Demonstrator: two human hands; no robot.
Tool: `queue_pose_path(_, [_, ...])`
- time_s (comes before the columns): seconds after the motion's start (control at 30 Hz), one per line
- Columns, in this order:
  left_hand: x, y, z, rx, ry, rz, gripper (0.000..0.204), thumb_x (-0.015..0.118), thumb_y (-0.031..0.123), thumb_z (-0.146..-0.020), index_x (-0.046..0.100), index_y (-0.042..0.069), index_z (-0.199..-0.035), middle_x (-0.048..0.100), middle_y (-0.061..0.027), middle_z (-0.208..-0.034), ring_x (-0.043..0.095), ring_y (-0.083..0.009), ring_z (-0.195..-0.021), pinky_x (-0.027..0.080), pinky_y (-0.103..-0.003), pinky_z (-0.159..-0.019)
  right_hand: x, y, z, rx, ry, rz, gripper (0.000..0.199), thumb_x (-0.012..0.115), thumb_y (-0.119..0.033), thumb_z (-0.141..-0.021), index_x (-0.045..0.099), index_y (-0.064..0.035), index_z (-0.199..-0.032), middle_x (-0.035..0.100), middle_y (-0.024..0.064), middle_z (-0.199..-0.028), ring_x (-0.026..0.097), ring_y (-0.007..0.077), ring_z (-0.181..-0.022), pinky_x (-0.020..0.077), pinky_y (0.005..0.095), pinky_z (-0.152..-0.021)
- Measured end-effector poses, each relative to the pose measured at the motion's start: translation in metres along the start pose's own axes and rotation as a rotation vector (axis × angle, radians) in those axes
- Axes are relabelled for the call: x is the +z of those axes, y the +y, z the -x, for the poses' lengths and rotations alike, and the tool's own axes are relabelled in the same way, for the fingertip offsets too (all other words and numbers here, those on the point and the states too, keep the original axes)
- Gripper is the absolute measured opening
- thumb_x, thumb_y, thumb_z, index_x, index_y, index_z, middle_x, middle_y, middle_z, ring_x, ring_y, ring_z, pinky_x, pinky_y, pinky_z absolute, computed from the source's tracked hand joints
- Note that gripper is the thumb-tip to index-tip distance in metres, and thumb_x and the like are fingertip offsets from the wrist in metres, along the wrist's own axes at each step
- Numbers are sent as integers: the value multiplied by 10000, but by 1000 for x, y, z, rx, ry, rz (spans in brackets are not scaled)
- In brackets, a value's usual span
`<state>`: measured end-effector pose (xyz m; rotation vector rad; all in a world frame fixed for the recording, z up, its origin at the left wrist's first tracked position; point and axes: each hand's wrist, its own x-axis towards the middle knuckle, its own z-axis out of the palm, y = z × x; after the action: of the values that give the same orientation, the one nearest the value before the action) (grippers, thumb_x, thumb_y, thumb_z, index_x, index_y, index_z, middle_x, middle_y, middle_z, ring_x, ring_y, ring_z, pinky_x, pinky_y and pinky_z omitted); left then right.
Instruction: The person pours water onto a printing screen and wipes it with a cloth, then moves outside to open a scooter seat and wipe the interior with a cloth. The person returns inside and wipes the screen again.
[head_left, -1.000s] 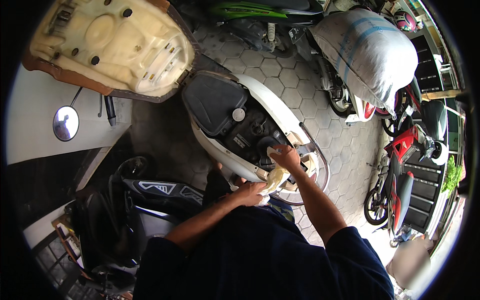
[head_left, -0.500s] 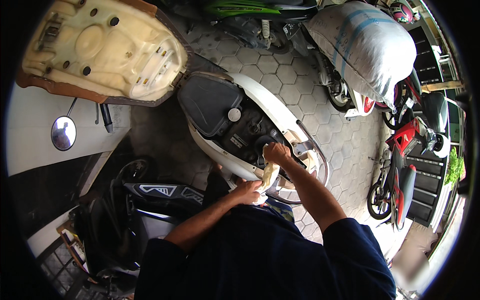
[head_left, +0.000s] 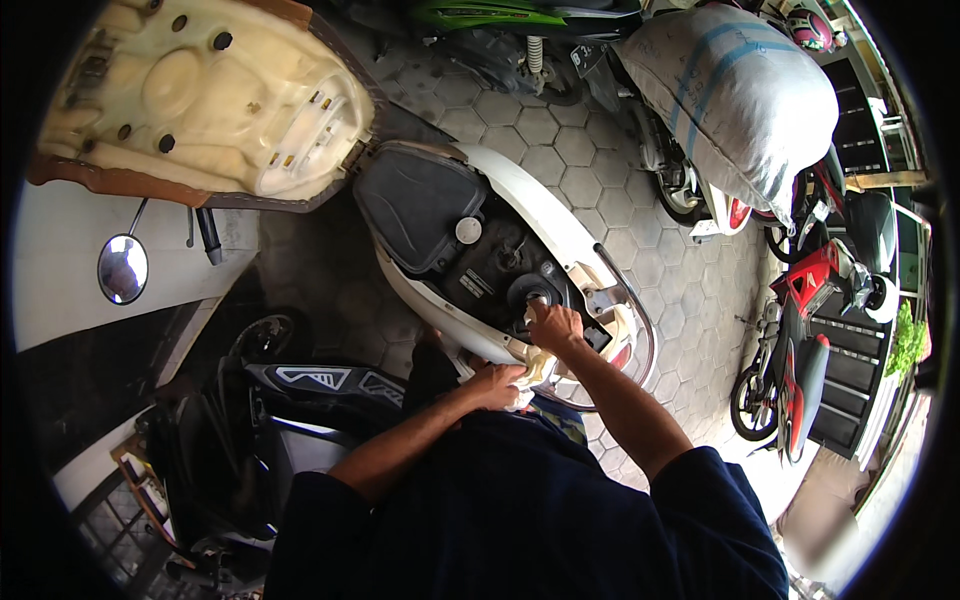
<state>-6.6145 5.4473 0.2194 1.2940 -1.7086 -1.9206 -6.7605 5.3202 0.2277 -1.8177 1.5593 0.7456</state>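
Note:
A white scooter (head_left: pixel 560 230) stands below me with its seat (head_left: pixel 200 95) flipped up, so the pale underside shows. The black under-seat compartment (head_left: pixel 420 200) and a round tank opening (head_left: pixel 530 292) lie exposed. My right hand (head_left: pixel 556 326) rests at the tank opening, fingers closed on the upper end of a pale yellowish cloth (head_left: pixel 540 362). My left hand (head_left: pixel 497 385) grips the lower end of the same cloth by the scooter's white side panel.
A black motorcycle (head_left: pixel 300 400) stands close on my left. A round mirror (head_left: pixel 122 268) sticks out by a white wall. A large white sack (head_left: pixel 735 100) lies on a parked bike, with a red motorcycle (head_left: pixel 800 340) at right. The ground is hexagonal paving (head_left: pixel 560 120).
My right hand has moved a little up along the cloth toward the tank opening. My left hand stays on the cloth's lower end. The view has shifted slightly.

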Motion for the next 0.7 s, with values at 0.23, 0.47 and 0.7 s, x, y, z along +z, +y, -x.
queue_pose_path(0.23, [-2,-7,-7,-89,-13,-18,270,553,104,-757,577,-25,-993,648,-245,-925,655,-356,-861,484,-435,-754,-20,5,-26,15,-23,-34,435,576,-394,-826,680,-161,-1178,676,167,-1138,634,325,-1112,499,413,-958])
queue_pose_path(0.47, [4,-22,-11,-4,13,-38,343,526,184,-797,567,26,-1100,663,-258,-976,646,-409,-952,486,-469,-824,-1,11,10,57,305,-143,393,662,-383,-752,722,-192,-1091,708,176,-954,681,366,-892,541,459,-801])
queue_pose_path(0.7, [4,-20,-8,-42,63,-11,340,545,94,-763,595,-30,-1076,641,-245,-945,647,-364,-880,491,-410,-754,-2,7,11,-9,308,-131,393,608,-332,-779,700,-245,-1151,697,181,-1029,680,370,-904,545,459,-812])
